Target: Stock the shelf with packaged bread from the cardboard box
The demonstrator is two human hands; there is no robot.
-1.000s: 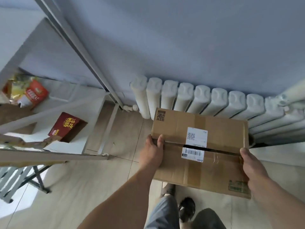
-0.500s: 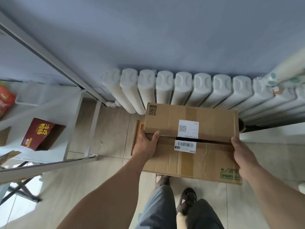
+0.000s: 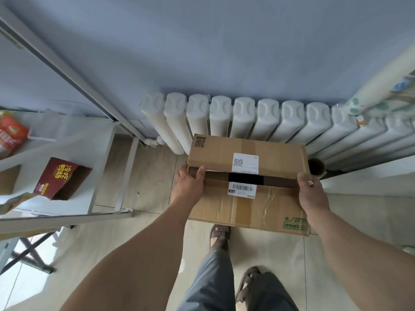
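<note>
Hands grip both short ends of the cardboard box [image 3: 247, 185], left hand [image 3: 189, 185] and right hand [image 3: 311, 194] closed on it near the radiator [image 3: 247, 120]; keep it level, carry to the shelf [image 3: 67, 217], flaps parted.

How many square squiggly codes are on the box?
2. One printed QR code sits at the cardboard box's far left corner; another QR code is on the white label. Other sides are hidden.

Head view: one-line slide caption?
Both hands, left hand and right hand, hold the cardboard box before the radiator.
</note>
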